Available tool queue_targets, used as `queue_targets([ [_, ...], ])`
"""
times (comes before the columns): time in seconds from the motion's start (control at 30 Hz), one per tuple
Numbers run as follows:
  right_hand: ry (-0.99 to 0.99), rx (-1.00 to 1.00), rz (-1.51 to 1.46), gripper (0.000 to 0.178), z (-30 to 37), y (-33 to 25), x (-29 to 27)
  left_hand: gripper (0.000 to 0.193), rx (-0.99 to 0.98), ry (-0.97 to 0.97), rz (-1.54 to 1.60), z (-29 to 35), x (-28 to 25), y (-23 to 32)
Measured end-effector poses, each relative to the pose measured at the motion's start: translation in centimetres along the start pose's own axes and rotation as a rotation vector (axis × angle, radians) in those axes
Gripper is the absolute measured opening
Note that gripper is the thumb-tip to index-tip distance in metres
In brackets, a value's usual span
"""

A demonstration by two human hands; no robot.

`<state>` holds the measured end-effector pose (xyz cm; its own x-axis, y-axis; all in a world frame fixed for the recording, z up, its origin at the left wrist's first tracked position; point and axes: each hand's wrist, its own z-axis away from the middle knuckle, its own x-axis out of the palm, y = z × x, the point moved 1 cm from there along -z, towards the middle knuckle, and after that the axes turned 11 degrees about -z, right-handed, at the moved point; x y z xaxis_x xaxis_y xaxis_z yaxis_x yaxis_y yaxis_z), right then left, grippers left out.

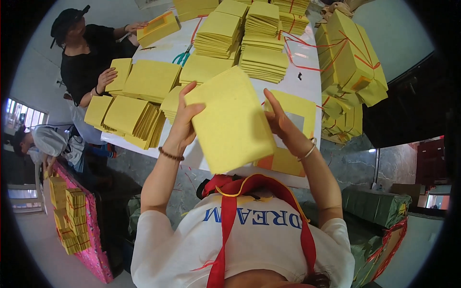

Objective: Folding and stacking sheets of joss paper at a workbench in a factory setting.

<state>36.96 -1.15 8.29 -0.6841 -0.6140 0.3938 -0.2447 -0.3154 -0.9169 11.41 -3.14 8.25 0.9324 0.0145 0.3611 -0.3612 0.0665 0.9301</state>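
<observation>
Between my hands, above the near edge of the table, a thick yellow paper bundle is held tilted. My left hand grips its left edge, the thumb lying over the upper face and the fingers partly hidden behind. On the opposite side my right hand is open, its fingers stretched out along the bundle's right edge. Whether its palm presses on the paper I cannot tell. Beneath my right hand lies a flat yellow sheet with a grey patch on the white table.
Stacks of folded yellow paper cover the table's far side and left. Teal-handled scissors lie among them. Red-tied bundles stand at the right edge. A co-worker handles paper at the left; another person is behind.
</observation>
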Motion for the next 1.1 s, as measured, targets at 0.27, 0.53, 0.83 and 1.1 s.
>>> queue_targets([
  [0.27,0.361,-0.084,-0.091,0.081,-5.0,-3.4,-5.3,0.096,-0.052,-0.155,-0.131,-12.7,4.6,0.1],
  [0.53,0.32,-0.02,-0.488,0.042,-11.0,-5.6,-14.2,0.108,-0.148,-0.243,-0.096,-19.4,8.7,-2.9],
  [0.83,0.561,-0.309,-0.306,0.06,-15.2,-0.1,-19.6,0.035,-0.198,-0.065,0.115,-28.7,6.8,-7.0],
  [1.1,0.644,-0.159,-0.451,0.065,-13.6,0.6,-20.5,0.022,-0.306,0.054,0.015,-28.6,6.8,-8.3],
])
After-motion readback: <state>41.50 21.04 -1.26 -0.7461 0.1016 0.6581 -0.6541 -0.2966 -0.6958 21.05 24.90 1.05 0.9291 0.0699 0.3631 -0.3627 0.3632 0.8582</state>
